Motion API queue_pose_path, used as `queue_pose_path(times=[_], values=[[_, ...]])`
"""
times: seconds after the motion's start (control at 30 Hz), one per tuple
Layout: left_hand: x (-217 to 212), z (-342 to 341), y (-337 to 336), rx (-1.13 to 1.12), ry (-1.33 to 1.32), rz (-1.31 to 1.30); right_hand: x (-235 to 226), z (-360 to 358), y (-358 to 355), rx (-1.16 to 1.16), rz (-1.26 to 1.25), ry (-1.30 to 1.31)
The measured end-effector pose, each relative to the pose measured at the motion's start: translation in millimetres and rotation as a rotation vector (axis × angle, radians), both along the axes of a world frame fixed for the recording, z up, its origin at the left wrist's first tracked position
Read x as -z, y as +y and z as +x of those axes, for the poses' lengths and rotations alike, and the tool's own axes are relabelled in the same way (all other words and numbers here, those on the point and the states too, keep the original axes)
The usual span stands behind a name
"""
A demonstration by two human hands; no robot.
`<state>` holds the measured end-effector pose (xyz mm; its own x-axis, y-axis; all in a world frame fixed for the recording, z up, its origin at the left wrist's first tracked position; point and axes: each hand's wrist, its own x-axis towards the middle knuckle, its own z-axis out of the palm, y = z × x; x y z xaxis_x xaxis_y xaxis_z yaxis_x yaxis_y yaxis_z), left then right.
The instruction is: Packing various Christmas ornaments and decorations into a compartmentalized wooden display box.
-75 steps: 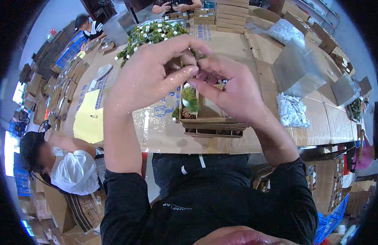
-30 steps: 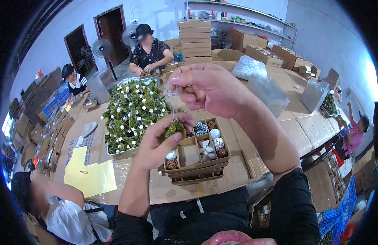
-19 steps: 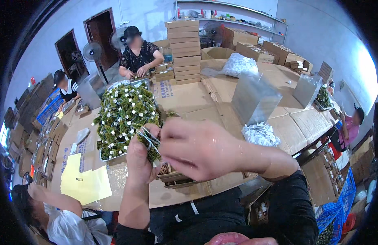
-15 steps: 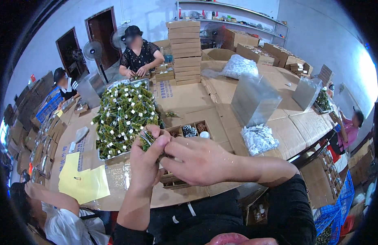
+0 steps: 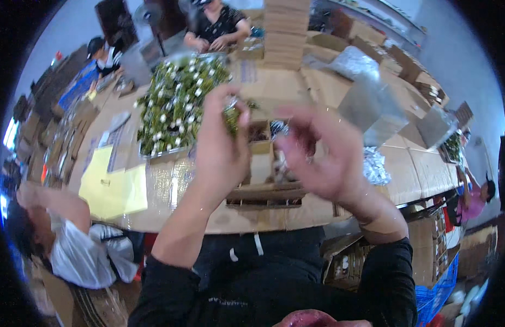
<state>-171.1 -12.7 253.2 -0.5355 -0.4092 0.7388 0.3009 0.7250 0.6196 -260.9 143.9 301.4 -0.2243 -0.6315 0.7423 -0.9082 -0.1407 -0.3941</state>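
The left hand grips a small mossy green ornament, silvery-white near its top, over the left side of the divided cardboard box; the blurred right hand, fingers parted, is at the box's right

Mostly free tabletop separates the divided box from obstructing cartons.

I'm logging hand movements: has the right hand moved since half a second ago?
Yes: the right hand moved rightward relative to the compartmented cardboard box. It met the left hand by the box's left side; now it's apart, at the right side.
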Motion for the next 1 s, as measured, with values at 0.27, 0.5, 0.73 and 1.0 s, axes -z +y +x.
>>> queue_pose_path(times=[0.27, 0.5, 0.73, 1.0], values=[[18, -32, 5, -0.307, -0.297, -0.093, 31, -31, -59, -0.074, 0.202, -0.404], [35, -23, 26, -0.417, -0.437, -0.270, 40, -57, -53, -0.031, 0.479, -0.359], [33, 25, 37, -0.161, -0.482, -0.302, 60, -90, -54, -0.271, 0.784, -0.270], [56, 36, 37, -0.038, -0.628, -0.501, 63, -74, -64, -0.204, 0.907, 0.056]])
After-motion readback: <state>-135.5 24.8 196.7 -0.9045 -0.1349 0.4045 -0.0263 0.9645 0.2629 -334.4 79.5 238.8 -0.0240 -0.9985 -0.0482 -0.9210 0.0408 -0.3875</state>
